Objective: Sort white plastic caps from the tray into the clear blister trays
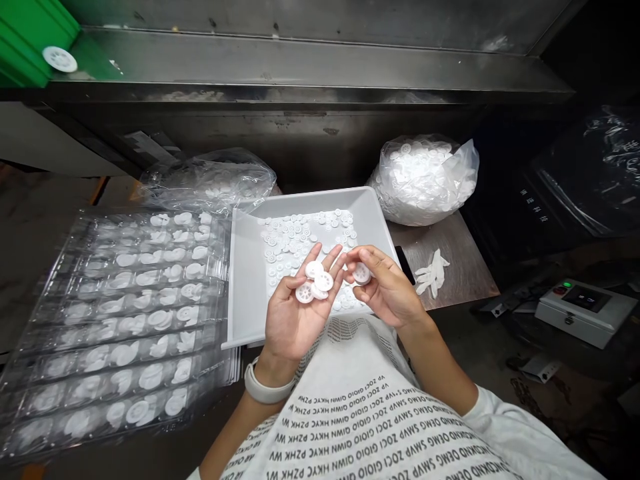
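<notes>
Cradling discs on our spread left hand, we rim-pinch another disc in our right hand; they seem light, stiff plastic.

A factory workshop, going by the steel machine housing, blister trays and electrical control box.

Clear blister trays stacked at left, white plastic discs in cavities. Crumpled clear bag behind them, few discs inside. Fuller bag of white discs on brown board, white gloves lying beside — grey control box lower right, green and red buttons. Green plastic box up on steel ledge.
</notes>
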The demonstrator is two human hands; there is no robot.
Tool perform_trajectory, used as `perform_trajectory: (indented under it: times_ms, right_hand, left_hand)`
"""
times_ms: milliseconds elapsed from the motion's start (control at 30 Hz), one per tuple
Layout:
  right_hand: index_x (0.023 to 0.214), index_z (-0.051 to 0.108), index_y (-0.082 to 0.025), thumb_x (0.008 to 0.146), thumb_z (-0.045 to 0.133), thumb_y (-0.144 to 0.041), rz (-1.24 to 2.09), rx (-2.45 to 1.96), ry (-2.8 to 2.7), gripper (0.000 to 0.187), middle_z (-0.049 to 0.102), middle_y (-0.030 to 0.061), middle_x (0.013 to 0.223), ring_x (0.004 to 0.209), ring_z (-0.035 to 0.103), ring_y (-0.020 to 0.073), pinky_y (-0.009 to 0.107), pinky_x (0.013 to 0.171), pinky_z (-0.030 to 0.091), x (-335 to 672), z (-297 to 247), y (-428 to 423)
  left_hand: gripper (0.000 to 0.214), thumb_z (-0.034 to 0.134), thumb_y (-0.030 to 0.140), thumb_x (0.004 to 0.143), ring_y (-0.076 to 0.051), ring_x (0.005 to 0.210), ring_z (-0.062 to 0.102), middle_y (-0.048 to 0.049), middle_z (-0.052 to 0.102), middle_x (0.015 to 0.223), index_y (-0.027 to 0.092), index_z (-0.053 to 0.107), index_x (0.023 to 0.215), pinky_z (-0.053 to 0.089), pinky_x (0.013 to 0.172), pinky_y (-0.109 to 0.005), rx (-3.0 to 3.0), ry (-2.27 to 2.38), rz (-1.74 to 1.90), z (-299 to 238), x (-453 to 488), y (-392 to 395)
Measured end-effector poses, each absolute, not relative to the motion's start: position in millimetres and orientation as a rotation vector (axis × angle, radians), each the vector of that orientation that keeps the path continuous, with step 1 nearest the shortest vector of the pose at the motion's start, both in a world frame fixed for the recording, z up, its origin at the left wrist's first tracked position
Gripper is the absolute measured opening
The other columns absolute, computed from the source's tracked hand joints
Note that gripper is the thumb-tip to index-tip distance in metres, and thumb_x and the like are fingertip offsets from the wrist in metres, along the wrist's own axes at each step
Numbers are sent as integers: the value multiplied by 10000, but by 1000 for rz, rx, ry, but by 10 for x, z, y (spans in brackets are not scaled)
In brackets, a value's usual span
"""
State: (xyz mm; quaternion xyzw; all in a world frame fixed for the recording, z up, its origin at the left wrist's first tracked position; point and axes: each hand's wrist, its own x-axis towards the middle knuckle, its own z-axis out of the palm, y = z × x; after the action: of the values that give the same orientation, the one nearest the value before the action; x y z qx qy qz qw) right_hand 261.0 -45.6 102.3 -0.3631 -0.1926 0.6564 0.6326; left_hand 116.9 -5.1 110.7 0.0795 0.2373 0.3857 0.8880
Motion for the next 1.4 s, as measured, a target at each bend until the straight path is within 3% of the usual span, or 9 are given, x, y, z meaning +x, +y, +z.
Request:
perform_trajectory:
  times_ms: [133, 300, 400, 467, 567, 800, 1000, 1200, 1400]
  right_hand:
    - [846, 671, -190, 871, 644, -411, 1519, -837, -400, 224, 551, 12, 915, 765, 578, 102, 131, 493, 479, 2620, 1041, -478]
    - [831, 712, -206, 858, 669, -389, 1294, -1041, -724, 190, 563, 16, 918, 619, 494, 63, 122, 355, 326, 2665, 1078, -461]
    - [851, 749, -220, 830, 719, -270, 1078, -1205, -1136, 62, 589, 16, 919, 772, 569, 97, 170, 551, 459, 2705, 1147, -419]
    - [883, 757, -230, 823, 730, -224, 948, -1282, -1376, 66, 594, 11, 894, 837, 580, 110, 201, 677, 475, 2721, 1197, -390]
    - [943, 754, -236, 843, 713, -226, 765, -1382, -1610, 108, 584, 0, 883, 767, 563, 87, 205, 665, 452, 2726, 1248, -354]
    - [891, 752, -224, 886, 666, -221, 801, -1507, -1938, 86, 584, -14, 857, 740, 574, 66, 196, 679, 438, 2761, 1316, -255]
    - [784, 710, -151, 933, 592, -228, 802, -1502, -2081, 205, 594, 8, 826, 681, 543, 76, 219, 620, 401, 2776, 1323, -187]
    - [799, 710, -148, 882, 630, -152, 915, -1438, -1866, 115, 634, -3, 818, 740, 585, 90, 205, 665, 432, 2814, 1178, -128]
    - [862, 732, -171, 852, 694, -212, 859, -1425, -1776, 57, 641, -4, 866, 773, 596, 96, 204, 687, 457, 2790, 1158, -178]
  left_hand:
    - [562, 390, 155, 901, -261, 1293, 480, -179, 508, 1398, 120, 287, 1453, 467, 1040, -363, 156, 531, 782, 1206, 1132, -52]
    - [424, 409, 157, 912, -218, 1185, 584, -156, 602, 1288, 66, 460, 1323, 510, 983, -283, 99, 632, 735, 1297, 1155, -98]
    - [280, 425, 127, 907, -151, 987, 665, -111, 684, 1080, 76, 594, 1124, 548, 890, -236, 93, 673, 759, 1282, 1212, -127]
    - [216, 431, 113, 904, -114, 852, 665, -70, 686, 919, 90, 636, 966, 557, 831, -219, 101, 687, 779, 1252, 1249, -140]
    - [217, 432, 93, 900, -75, 739, 622, -28, 641, 794, 104, 640, 839, 546, 781, -196, 126, 701, 811, 1194, 1291, -157]
    - [187, 483, 104, 887, -80, 717, 567, -32, 604, 774, 86, 653, 812, 521, 714, -190, 204, 725, 794, 1069, 1347, -212]
    - [185, 507, 110, 878, -70, 724, 573, -27, 609, 775, 93, 649, 761, 519, 707, -177, 213, 738, 800, 1031, 1355, -224]
    - [182, 511, 168, 911, -156, 1000, 618, -88, 663, 1066, 118, 679, 961, 556, 842, -280, 208, 779, 816, 1031, 1340, -230]
    - [203, 503, 154, 914, -113, 909, 629, -65, 675, 1001, 127, 681, 1006, 550, 835, -247, 206, 766, 846, 1018, 1355, -206]
